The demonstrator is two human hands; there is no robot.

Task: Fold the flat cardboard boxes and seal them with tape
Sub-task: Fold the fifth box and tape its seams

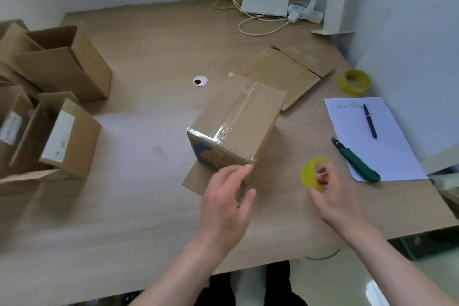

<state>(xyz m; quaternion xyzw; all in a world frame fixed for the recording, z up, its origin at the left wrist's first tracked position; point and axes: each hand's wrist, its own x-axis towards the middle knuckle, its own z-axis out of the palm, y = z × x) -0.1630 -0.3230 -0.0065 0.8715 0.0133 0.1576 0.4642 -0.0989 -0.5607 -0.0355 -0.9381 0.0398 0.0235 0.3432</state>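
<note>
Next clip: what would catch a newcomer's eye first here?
The taped cardboard box at the centre of the desk, with the left hand touching its near corner. Just right of it, the right hand grips a yellow tape roll. Open boxes crowd the left edge.

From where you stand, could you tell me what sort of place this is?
Probably a small office or home desk used for packing: a taped box and open boxes on a wooden desk, with a router and a power strip at the back.
</note>
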